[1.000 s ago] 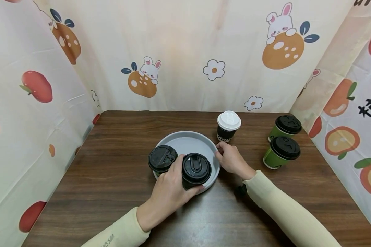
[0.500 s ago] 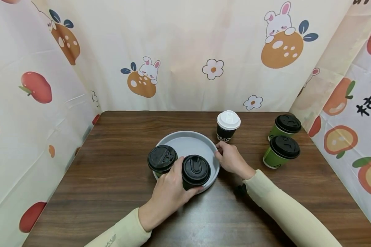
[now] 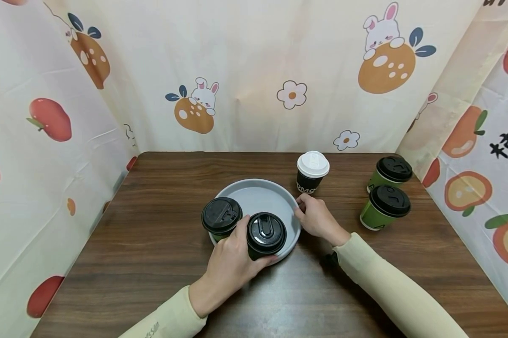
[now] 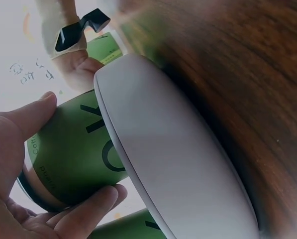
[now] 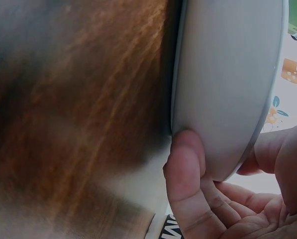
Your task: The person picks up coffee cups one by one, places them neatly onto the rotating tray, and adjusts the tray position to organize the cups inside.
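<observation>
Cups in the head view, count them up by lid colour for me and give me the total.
Black-lidded cups: 4
White-lidded cup: 1
Total: 5

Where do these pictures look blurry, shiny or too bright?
Head view: mostly sharp, with a pale glare on the bare tabletop in front of the tray; left wrist view: the background is washed out towards white, though the large letters on the held green cup stay legible; right wrist view: the tabletop is heavily blurred, while the right hand looks clearer.
</observation>
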### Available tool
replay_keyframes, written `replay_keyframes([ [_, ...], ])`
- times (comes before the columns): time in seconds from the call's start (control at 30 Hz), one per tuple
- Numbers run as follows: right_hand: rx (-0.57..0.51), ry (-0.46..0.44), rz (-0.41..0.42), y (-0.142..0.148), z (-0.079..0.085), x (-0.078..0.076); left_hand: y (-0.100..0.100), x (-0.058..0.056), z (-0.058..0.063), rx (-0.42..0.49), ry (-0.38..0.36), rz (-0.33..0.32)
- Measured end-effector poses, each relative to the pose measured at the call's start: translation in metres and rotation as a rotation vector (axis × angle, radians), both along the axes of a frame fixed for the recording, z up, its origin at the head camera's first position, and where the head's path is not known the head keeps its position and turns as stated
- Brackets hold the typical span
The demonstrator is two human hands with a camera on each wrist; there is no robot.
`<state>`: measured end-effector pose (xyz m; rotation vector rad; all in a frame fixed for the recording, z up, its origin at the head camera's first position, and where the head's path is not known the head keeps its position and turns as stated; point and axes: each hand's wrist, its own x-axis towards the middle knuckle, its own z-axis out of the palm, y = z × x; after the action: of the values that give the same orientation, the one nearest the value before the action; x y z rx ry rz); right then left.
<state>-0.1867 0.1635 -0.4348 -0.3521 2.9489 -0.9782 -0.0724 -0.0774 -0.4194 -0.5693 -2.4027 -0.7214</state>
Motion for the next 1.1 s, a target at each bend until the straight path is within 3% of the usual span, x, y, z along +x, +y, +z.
replay_keyframes([
  [1.1,-0.066,-0.08,-0.011,0.0012,0.0019,0.0038,-0.0076,0.001,-0.0047,0.048,-0.035,0.012],
])
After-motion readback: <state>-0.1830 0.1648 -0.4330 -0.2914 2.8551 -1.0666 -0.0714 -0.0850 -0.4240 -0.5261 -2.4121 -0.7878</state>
